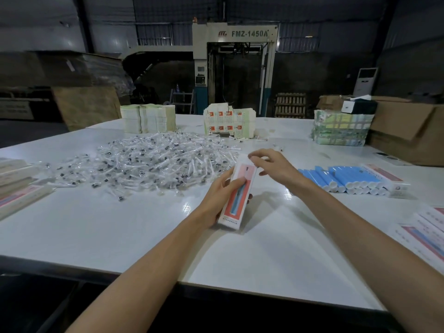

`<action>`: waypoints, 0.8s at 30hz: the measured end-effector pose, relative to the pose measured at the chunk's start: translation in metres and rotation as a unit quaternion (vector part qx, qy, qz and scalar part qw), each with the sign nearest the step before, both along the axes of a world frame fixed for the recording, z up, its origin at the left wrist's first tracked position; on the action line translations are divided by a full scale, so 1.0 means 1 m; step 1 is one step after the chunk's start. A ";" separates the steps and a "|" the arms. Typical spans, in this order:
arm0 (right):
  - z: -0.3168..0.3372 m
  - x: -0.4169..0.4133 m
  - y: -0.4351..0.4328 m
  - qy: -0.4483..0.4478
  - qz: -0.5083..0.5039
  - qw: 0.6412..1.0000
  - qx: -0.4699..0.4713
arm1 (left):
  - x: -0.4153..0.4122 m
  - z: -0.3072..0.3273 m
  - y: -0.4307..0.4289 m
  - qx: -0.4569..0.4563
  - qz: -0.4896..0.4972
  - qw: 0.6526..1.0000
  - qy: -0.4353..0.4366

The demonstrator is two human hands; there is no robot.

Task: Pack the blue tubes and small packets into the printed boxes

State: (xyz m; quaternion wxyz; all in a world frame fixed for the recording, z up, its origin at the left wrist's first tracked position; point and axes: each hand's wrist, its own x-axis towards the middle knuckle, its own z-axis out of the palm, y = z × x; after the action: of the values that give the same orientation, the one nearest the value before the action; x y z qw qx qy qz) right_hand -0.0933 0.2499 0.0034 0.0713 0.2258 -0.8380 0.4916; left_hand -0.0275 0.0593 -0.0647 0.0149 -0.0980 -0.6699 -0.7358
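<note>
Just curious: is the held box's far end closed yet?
Apparently open: a white flap sticks out past the printed box, near the right hand.

You're seeing a dim scene: beyond your left hand (219,195) the hall is dark, while the white table (120,224) catches light from above. Small glare patches sit either side of that hand, soft shadow falls beside it, and the frame edges bow.

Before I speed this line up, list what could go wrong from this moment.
The left hand alone holds the printed box above the table; with the right hand at its far end, it may slip or spill. The blue tubes lie loosely stacked beside the right forearm; a nudge could roll them.
</note>
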 end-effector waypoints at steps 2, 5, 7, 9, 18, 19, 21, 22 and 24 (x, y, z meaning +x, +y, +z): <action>-0.008 -0.006 -0.003 0.014 -0.031 0.998 -0.056 | -0.003 0.004 -0.011 0.002 0.043 0.999 -0.012; -0.022 -0.020 -0.014 0.015 -0.060 0.996 -0.061 | -0.010 0.008 -0.028 -0.005 0.146 0.989 0.009; -0.033 -0.031 -0.027 0.017 -0.055 0.998 -0.014 | -0.013 0.010 -0.039 0.009 0.203 0.979 0.024; -0.043 -0.041 -0.044 0.026 -0.034 0.998 0.035 | -0.014 0.009 -0.048 0.030 0.238 0.971 0.025; -0.071 -0.060 -0.121 0.067 -0.003 0.975 0.210 | -0.020 0.001 -0.062 0.039 0.282 0.958 0.041; -0.070 -0.057 -0.125 0.073 0.004 0.974 0.217 | -0.021 0.001 -0.060 0.030 0.277 0.959 0.045; -0.073 -0.056 -0.129 0.088 -0.005 0.961 0.263 | -0.022 -0.001 -0.056 0.012 0.268 0.962 0.048; -0.075 -0.056 -0.130 0.099 -0.015 0.952 0.290 | -0.022 -0.002 -0.054 0.004 0.263 0.964 0.046; -0.077 -0.055 -0.132 0.088 -0.033 0.961 0.261 | -0.021 -0.002 -0.051 -0.005 0.248 0.968 0.034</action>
State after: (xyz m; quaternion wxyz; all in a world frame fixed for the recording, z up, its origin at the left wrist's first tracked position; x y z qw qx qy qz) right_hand -0.1485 0.1184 -0.0733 0.0995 0.2515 -0.9344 0.2318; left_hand -0.0486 0.0085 -0.0666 0.2193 0.0467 -0.6759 -0.7020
